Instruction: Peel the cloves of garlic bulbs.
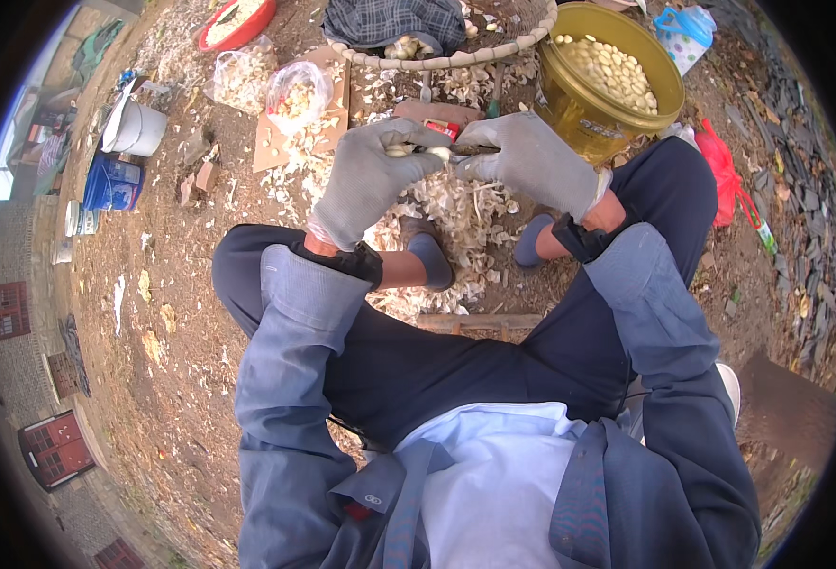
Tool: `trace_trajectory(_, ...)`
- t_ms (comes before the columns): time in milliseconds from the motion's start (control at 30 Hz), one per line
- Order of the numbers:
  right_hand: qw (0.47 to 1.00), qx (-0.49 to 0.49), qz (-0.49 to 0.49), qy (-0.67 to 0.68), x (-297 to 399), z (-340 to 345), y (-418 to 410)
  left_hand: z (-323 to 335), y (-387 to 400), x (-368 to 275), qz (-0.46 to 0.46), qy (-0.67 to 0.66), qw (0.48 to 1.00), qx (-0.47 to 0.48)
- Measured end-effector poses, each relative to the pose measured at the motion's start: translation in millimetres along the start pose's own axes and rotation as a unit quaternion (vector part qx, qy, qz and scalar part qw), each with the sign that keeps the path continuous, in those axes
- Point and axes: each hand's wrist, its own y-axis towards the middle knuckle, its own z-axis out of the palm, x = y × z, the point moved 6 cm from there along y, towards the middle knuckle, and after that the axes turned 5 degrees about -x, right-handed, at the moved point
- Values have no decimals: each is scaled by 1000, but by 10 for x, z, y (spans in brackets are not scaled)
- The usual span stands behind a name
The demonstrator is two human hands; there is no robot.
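Observation:
In a grey knit glove, my left hand (379, 174) pinches pale garlic cloves (438, 153) between thumb and fingers. My right hand (528, 160), gloved alike, meets it from the right and grips a small dark tool (473, 150), perhaps a knife; its tip touches the clove. Dry garlic skins (461, 242) lie heaped on the ground below both hands. Ahead on the right stands a yellow bucket (606, 107) of peeled cloves (606, 71) in liquid. A round woven basket (453, 60) ahead holds a dark checked cloth (393, 25) and garlic bulbs (408, 48).
Plastic bags of garlic pieces (297, 99) and skins (244, 78) sit front left, near a red basin (237, 25). White (141, 128) and blue (114, 181) buckets stand farther left. A red plastic bag (720, 171) lies beside my right knee, with broken slates (809, 192) beyond.

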Motion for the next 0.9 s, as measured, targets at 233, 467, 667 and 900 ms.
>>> trace_trajectory(233,974,100,160,121,53,-72,-6,-55,-39,-53,-26,-10,999,32)
trace_trajectory(467,967,114,143,178,92,-46,3,-90,-40,22,-14,-67,996,58)
trace_trajectory(667,966,108,146,185,91,-22,-17,-76,-59,52,-58,-75,992,78)
trace_trajectory(900,961,94,137,222,131,-54,-2,-47,-78,-13,-29,-170,981,91)
